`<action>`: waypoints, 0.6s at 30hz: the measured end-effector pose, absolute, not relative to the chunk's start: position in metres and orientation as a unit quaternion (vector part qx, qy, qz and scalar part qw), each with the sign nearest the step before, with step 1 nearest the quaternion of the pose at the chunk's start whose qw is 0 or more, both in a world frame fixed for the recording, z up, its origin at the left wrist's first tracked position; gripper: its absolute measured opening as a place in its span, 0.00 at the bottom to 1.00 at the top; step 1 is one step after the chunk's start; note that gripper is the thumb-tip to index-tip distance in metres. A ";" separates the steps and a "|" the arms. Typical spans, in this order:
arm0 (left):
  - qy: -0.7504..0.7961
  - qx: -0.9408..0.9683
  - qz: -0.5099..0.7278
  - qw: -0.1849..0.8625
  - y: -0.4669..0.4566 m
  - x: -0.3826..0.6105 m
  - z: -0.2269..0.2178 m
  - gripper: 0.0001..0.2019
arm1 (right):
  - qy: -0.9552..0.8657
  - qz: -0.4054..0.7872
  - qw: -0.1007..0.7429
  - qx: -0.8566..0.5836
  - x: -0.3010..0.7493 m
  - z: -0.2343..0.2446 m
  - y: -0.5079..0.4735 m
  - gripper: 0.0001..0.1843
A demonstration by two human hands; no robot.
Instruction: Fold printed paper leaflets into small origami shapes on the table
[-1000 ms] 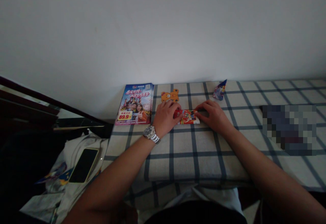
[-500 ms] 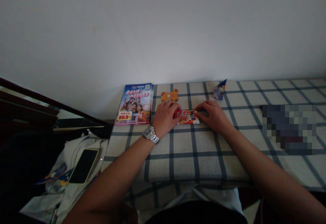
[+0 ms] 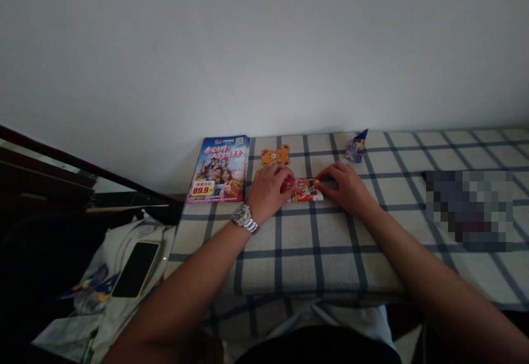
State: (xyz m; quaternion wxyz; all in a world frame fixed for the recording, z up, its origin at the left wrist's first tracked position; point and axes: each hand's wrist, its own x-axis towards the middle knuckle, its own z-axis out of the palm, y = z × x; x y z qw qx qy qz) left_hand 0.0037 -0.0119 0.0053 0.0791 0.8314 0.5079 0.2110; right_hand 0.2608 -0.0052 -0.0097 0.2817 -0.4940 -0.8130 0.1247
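Note:
Flat on the checked tablecloth lies a small oblong piece of red printed paper [image 3: 306,187] with colourful pictures and a pale lower edge. My left hand [image 3: 273,186], a metal watch on its wrist, holds the left end with thumb and fingers closed on it. At the other end, my right hand [image 3: 339,186] pinches the upper right corner between thumb and fingertips. The left fingers hide part of the paper. Just behind my left hand is an orange bear-shaped piece [image 3: 276,155]. A stack of leaflets [image 3: 219,169] lies to the left.
A pointed blue printed paper piece [image 3: 357,146] stands near the wall, behind my right hand. On the right is a blurred-out dark item [image 3: 469,209]. A phone [image 3: 136,269] rests on white bags [image 3: 109,242] left of the table. The wall [image 3: 289,49] borders the table's back edge.

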 end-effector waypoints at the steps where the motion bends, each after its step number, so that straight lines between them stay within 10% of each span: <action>1: 0.508 0.831 0.211 0.078 -0.012 0.004 0.005 0.10 | -0.813 0.126 0.282 -0.493 0.261 -0.009 -0.005 0.07; 18: 0.505 0.831 0.219 0.076 -0.011 0.004 0.004 0.10 | -0.816 0.115 0.279 -0.494 0.260 -0.007 -0.008 0.07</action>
